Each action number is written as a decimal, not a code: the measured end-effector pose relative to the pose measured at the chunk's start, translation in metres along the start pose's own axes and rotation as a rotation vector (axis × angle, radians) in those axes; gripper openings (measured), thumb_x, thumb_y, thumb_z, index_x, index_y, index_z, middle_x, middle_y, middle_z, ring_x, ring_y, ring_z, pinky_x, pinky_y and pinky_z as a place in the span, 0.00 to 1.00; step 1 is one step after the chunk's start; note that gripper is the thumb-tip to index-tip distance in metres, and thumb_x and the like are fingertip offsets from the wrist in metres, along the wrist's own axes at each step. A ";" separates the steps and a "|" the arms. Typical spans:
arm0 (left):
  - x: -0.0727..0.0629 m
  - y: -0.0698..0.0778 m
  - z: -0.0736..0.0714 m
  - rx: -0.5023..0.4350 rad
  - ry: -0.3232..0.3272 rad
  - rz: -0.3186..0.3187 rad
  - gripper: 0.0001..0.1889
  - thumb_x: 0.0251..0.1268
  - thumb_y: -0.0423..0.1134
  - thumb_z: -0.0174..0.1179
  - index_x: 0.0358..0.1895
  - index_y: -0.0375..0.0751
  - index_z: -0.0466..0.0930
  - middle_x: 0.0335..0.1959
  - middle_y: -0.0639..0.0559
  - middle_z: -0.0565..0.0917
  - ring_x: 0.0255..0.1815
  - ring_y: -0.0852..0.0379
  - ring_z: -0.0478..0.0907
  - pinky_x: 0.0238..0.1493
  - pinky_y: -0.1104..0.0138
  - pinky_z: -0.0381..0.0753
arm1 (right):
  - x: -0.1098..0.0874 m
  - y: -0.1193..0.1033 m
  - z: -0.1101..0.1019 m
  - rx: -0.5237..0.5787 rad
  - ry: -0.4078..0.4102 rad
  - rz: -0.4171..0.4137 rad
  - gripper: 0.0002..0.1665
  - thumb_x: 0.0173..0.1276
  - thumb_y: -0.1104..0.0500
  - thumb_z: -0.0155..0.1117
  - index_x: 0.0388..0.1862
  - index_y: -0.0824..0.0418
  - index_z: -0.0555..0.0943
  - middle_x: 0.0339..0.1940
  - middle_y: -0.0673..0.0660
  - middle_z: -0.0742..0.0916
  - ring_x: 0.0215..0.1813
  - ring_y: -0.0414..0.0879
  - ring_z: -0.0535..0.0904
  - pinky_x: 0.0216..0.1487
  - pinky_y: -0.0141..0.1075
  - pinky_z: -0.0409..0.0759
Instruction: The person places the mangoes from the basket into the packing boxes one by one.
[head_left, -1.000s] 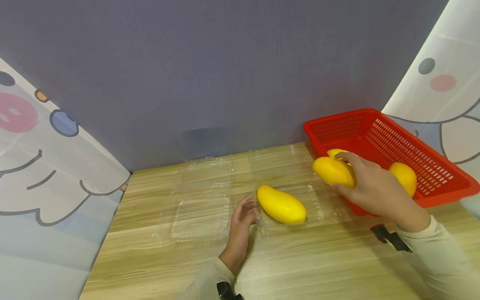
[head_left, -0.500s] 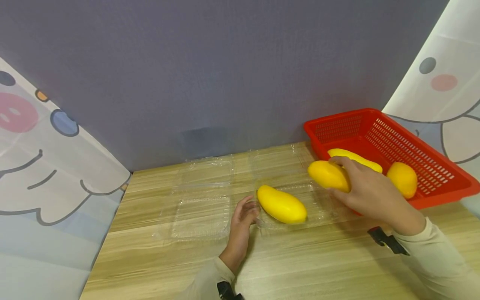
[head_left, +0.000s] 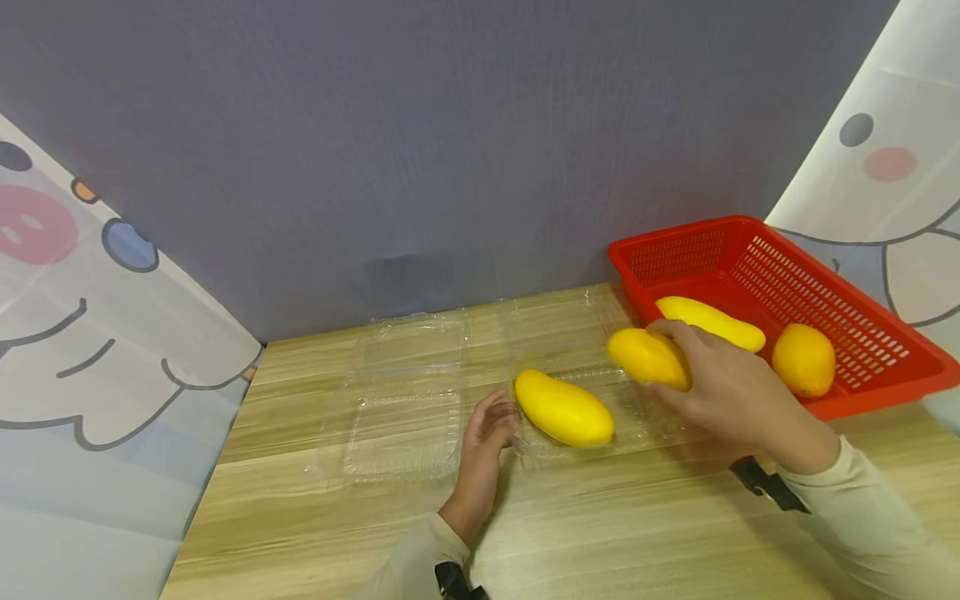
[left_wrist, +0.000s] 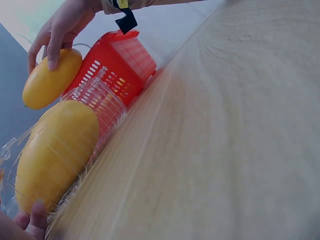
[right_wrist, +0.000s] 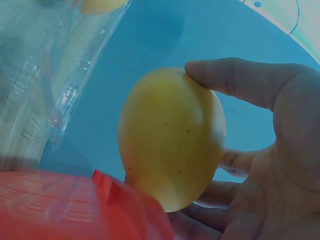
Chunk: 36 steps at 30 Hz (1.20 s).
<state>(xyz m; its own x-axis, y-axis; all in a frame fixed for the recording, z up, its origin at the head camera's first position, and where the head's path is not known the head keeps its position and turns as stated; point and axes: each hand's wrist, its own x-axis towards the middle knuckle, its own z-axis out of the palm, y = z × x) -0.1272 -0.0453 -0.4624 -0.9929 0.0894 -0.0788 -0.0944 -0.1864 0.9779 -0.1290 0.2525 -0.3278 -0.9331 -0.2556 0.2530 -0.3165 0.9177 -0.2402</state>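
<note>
My right hand (head_left: 723, 387) grips a yellow mango (head_left: 648, 358), thumb and fingers around its sides, above the right end of an open clear plastic container (head_left: 637, 417). Brown specks dot this mango in the right wrist view. Another mango (head_left: 564, 408) lies in the container's left part, tilted across it. At the container's left edge, my left hand (head_left: 487, 433) holds the rim with curled fingers; its thumb (left_wrist: 38, 215) shows beside the lying mango in the left wrist view.
A red plastic basket (head_left: 847, 287) at the right holds a long yellow mango (head_left: 712, 322) and a rounder yellow-orange fruit (head_left: 804, 360). A second open clear container (head_left: 405, 433) lies left of my left hand. A grey wall (head_left: 435, 150) stands behind the wooden table (head_left: 300, 533).
My right hand has carried its mango left and slightly down, away from the basket, uncovering more of the fruit there. The left hand and the lying mango have stayed put.
</note>
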 end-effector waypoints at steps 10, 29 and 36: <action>0.000 0.000 0.000 0.001 -0.003 0.000 0.25 0.72 0.36 0.55 0.70 0.43 0.66 0.62 0.40 0.71 0.57 0.53 0.74 0.47 0.70 0.78 | -0.001 -0.004 0.005 0.021 -0.034 -0.015 0.42 0.57 0.46 0.76 0.66 0.55 0.68 0.49 0.61 0.85 0.38 0.50 0.79 0.36 0.46 0.79; 0.000 -0.001 0.001 0.002 0.007 0.001 0.25 0.71 0.36 0.56 0.70 0.43 0.67 0.62 0.41 0.71 0.57 0.53 0.74 0.47 0.70 0.77 | -0.003 -0.011 0.021 0.006 -0.081 -0.032 0.42 0.56 0.49 0.76 0.66 0.57 0.69 0.53 0.63 0.84 0.40 0.52 0.82 0.42 0.52 0.83; 0.001 -0.001 0.000 -0.001 0.005 -0.001 0.24 0.72 0.35 0.55 0.70 0.44 0.67 0.62 0.41 0.71 0.57 0.54 0.74 0.47 0.70 0.77 | -0.002 -0.013 0.025 0.013 -0.124 -0.042 0.42 0.57 0.47 0.74 0.67 0.58 0.68 0.54 0.65 0.83 0.38 0.53 0.82 0.41 0.53 0.83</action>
<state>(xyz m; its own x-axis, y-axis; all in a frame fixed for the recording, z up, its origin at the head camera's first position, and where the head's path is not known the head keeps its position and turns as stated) -0.1278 -0.0447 -0.4630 -0.9931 0.0845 -0.0812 -0.0959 -0.1876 0.9776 -0.1273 0.2329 -0.3490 -0.9328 -0.3299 0.1451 -0.3569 0.9017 -0.2442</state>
